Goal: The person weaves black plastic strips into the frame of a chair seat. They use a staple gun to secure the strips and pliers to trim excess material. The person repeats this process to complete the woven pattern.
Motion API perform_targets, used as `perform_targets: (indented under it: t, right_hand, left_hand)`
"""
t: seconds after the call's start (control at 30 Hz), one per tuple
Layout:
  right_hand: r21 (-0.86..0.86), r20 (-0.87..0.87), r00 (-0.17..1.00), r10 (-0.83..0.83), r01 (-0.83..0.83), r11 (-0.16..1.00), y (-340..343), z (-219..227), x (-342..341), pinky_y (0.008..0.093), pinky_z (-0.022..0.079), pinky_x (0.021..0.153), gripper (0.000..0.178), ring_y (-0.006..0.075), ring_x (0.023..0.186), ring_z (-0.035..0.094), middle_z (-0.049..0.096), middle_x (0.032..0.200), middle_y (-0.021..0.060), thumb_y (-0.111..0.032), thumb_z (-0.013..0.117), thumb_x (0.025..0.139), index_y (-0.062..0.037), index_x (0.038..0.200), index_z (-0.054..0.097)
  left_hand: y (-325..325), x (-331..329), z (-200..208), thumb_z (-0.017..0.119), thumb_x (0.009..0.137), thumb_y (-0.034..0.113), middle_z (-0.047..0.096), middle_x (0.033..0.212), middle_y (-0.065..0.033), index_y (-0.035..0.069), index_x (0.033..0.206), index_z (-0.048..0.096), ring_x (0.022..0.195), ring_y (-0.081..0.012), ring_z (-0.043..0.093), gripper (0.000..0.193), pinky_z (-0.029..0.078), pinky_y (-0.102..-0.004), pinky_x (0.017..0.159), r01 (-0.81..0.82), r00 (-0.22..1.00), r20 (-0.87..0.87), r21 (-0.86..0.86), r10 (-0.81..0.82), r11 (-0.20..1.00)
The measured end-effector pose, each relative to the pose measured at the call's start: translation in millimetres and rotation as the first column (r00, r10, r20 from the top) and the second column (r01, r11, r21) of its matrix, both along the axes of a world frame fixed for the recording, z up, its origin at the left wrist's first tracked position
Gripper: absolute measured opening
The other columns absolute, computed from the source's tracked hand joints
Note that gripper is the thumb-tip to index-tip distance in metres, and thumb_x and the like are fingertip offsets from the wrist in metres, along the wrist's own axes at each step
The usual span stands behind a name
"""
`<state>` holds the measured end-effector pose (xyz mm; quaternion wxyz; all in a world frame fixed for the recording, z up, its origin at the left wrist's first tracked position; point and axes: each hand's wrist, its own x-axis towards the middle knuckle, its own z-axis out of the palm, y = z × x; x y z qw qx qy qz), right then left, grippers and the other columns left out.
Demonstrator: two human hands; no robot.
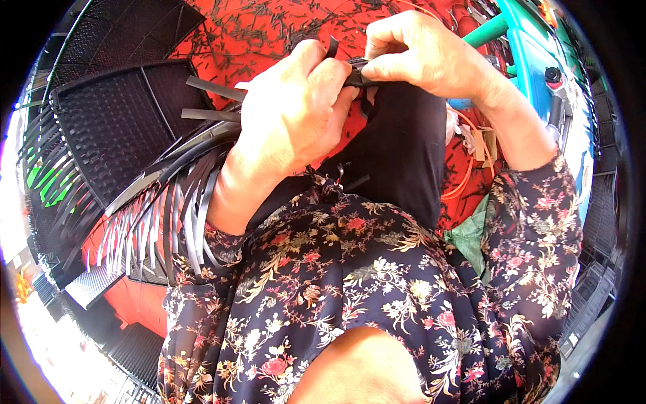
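My left hand [293, 108] is closed round a black frame edge, its thumb pressed on a dark strip. From under that wrist a fringe of loose flat black strips [182, 209] hangs down toward my left sleeve. A few strip ends [212, 114] stick out to the left of the hand. Facing it, my right hand [431, 57] pinches a black strip [359, 73] between thumb and fingers, at the frame edge over my knee. Fingers hide how the strip runs there.
Black woven panels [121, 121] stand at the left, one with loose strip ends. Black offcuts lie scattered over the red floor [235, 30]. At the right are a blue surface [521, 40], a black-and-grey hand tool [556, 101] and an orange hose [464, 182].
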<state>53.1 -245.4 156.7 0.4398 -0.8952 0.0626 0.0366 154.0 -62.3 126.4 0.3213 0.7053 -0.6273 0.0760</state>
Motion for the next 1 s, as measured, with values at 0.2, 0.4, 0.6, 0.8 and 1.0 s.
perform_targets:
  t: [0.2, 0.4, 0.6, 0.8, 1.0]
  right_hand:
    - [0.114, -0.201, 0.977, 0.075, -0.053, 0.992, -8, 4, 10, 0.0266, 0.039, 0.059, 0.019, 0.007, 0.064, 0.049, 0.056, 0.064, 0.0003, -0.017, 0.068, 0.075, 0.0004, 0.074, 0.059]
    - [0.047, 0.042, 0.998, -0.037, 0.035, 0.998, 4, 4, -10, 0.0247, 0.043, 0.064, 0.015, 0.0058, 0.069, 0.053, 0.057, 0.068, -0.0008, -0.01, 0.069, 0.076, 0.0009, 0.082, 0.061]
    - [-0.171, 0.794, 0.597, -0.114, 0.4, 0.9, 41, -25, -63, 0.0368, 0.051, 0.074, 0.027, 0.0279, 0.085, 0.063, 0.063, 0.091, 0.0103, -0.006, 0.073, 0.069, -0.0037, 0.094, 0.064]
    - [0.001, 0.545, 0.537, -0.644, 0.768, 0.641, 45, -51, -206, 0.0316, 0.05, 0.069, 0.024, 0.0212, 0.076, 0.062, 0.061, 0.083, 0.0077, -0.003, 0.068, 0.077, -0.005, 0.099, 0.063]
    - [-0.329, 0.524, 0.105, -0.845, 0.94, -0.086, -30, -101, -404, 0.0299, 0.052, 0.071, 0.019, 0.0175, 0.077, 0.067, 0.069, 0.087, 0.0094, -0.007, 0.064, 0.084, -0.007, 0.103, 0.064]
  left_hand:
    - [5, -7, 2, 0.077, 0.069, 0.008, 0.058, 0.085, -0.0122, 0.004, 0.094, 0.064, 0.068, -0.0297, 0.061, 0.028, 0.051, -0.0365, 0.057, 0.012, 1.0, -0.001, -0.013, -0.012, 1.0]
    - [3, -10, 10, 0.076, 0.069, 0.009, 0.056, 0.081, -0.011, 0.006, 0.089, 0.063, 0.066, -0.029, 0.06, 0.024, 0.05, -0.0369, 0.055, -0.026, 1.0, -0.016, 0.022, 0.027, 0.999]
    - [0, 5, 7, 0.071, 0.076, -0.001, 0.06, 0.085, -0.0141, -0.001, 0.098, 0.065, 0.073, -0.0268, 0.061, 0.023, 0.05, -0.0318, 0.065, 0.007, 0.998, -0.063, 0.027, -0.005, 1.0]
    - [-7, 12, 14, 0.066, 0.079, -0.003, 0.059, 0.084, -0.0142, -0.004, 0.098, 0.063, 0.075, -0.0261, 0.059, 0.019, 0.047, -0.0322, 0.069, 0.089, 0.993, -0.074, -0.007, -0.089, 0.996]
    - [-15, 49, 2, 0.068, 0.079, 0.0, 0.059, 0.083, -0.0133, -0.003, 0.097, 0.063, 0.073, -0.0266, 0.059, 0.019, 0.048, -0.0329, 0.067, 0.102, 0.992, -0.081, 0.021, -0.1, 0.995]
